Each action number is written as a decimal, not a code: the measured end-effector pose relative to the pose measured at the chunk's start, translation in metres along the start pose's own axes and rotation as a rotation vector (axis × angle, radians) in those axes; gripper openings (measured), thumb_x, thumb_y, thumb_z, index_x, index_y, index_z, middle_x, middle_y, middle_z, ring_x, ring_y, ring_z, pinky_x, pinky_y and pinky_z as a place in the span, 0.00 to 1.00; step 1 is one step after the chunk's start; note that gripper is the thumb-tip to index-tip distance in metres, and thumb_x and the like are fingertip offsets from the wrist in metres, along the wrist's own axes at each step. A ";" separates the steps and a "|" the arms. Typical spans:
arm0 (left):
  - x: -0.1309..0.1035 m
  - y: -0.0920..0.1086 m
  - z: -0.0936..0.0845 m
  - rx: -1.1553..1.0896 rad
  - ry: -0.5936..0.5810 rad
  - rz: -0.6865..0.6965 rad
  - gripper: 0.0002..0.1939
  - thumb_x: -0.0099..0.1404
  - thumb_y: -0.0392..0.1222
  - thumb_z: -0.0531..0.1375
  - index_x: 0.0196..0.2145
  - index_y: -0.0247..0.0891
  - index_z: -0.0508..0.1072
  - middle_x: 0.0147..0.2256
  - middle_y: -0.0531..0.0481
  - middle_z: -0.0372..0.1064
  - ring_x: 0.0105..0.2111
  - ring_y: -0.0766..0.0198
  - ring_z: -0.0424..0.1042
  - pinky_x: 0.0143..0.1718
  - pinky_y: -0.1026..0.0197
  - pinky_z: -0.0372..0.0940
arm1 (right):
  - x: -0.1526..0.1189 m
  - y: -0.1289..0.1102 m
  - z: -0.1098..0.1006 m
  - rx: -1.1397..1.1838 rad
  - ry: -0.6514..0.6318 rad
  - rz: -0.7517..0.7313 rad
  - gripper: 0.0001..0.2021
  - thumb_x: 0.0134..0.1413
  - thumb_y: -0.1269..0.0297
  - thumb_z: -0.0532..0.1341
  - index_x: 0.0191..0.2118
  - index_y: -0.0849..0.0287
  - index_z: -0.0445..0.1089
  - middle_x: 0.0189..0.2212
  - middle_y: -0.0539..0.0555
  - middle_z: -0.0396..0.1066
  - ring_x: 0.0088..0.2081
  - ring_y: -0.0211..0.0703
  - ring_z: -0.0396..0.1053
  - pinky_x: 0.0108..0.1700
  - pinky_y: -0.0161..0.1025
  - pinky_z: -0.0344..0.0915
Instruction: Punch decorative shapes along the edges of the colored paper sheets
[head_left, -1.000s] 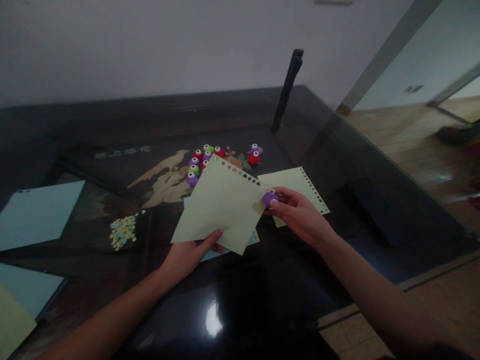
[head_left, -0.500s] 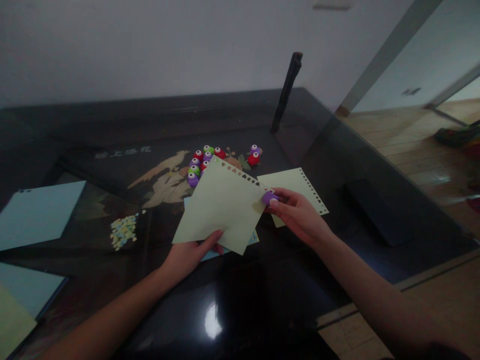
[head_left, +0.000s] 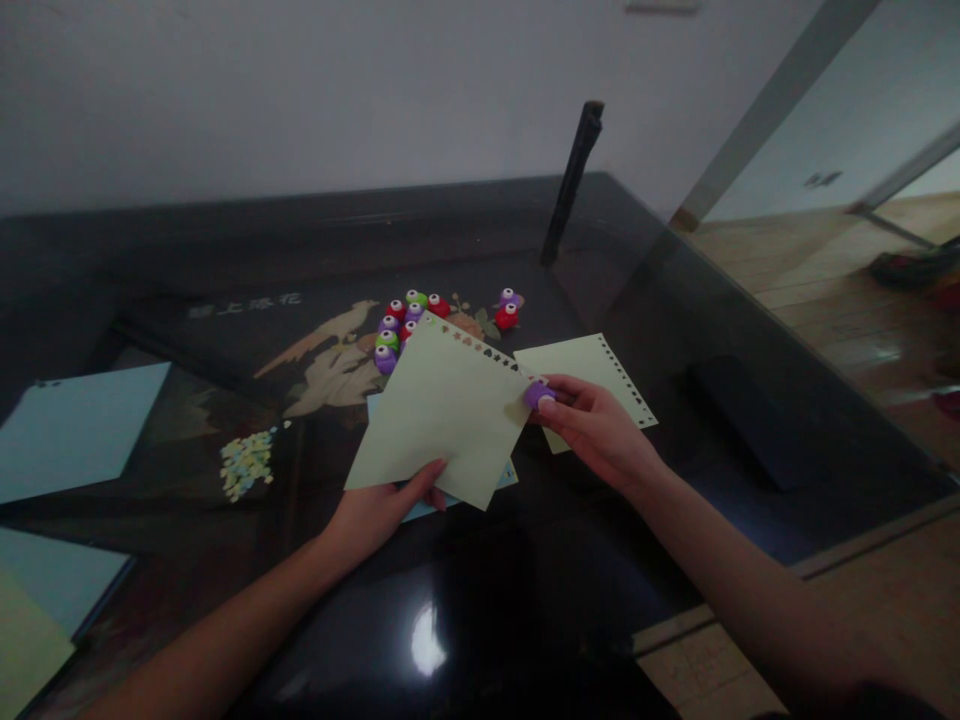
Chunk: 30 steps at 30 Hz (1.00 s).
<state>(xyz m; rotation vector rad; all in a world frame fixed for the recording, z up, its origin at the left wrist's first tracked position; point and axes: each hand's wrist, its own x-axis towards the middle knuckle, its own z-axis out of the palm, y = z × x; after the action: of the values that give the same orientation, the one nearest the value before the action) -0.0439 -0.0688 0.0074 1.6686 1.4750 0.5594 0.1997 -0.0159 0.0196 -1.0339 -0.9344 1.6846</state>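
A pale yellow-green sheet of paper [head_left: 439, 420] is pinched at its lower edge by my left hand [head_left: 386, 510], thumb on top. Small shaped holes run along the sheet's upper right edge. My right hand [head_left: 596, 425] grips a purple craft punch [head_left: 538, 394] at the sheet's right corner, at the end of that row of holes. Beneath the held sheet, part of a blue sheet [head_left: 420, 508] shows. Another pale sheet with punched holes [head_left: 592, 375] lies on the table behind my right hand.
Several red, green and purple punches [head_left: 401, 325] stand behind the sheet, with two more [head_left: 508, 310] to their right. Paper cutouts [head_left: 246, 465] lie in a pile at left. Blue sheets [head_left: 82, 430] and a yellow sheet [head_left: 30, 645] lie far left. A black post [head_left: 571, 185] rises at the back.
Almost nothing differs. Both hands, the sheet and the purple punch keep their places; the view has shifted very slightly.
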 end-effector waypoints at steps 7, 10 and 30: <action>0.000 0.001 -0.001 0.016 -0.018 -0.013 0.24 0.62 0.51 0.50 0.14 0.40 0.71 0.21 0.49 0.73 0.28 0.58 0.72 0.45 0.54 0.65 | 0.000 -0.001 0.000 0.023 0.012 0.004 0.13 0.38 0.66 0.71 0.34 0.57 0.74 0.33 0.52 0.75 0.36 0.41 0.72 0.47 0.47 0.66; 0.000 0.001 -0.001 0.017 -0.008 -0.018 0.24 0.62 0.52 0.51 0.14 0.40 0.71 0.21 0.49 0.73 0.29 0.58 0.72 0.46 0.54 0.65 | -0.001 -0.001 0.001 0.014 0.013 0.011 0.12 0.38 0.65 0.71 0.34 0.57 0.74 0.33 0.51 0.74 0.36 0.41 0.71 0.44 0.46 0.68; 0.000 -0.004 0.000 0.035 0.000 -0.014 0.24 0.62 0.50 0.51 0.13 0.40 0.71 0.21 0.48 0.73 0.29 0.58 0.72 0.47 0.53 0.63 | -0.002 -0.002 0.002 0.024 0.019 0.018 0.12 0.37 0.65 0.71 0.33 0.57 0.74 0.32 0.51 0.74 0.35 0.41 0.71 0.44 0.44 0.68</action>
<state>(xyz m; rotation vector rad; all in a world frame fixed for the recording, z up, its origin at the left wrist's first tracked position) -0.0460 -0.0685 0.0041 1.6840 1.5028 0.5295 0.1988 -0.0177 0.0226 -1.0435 -0.8931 1.6942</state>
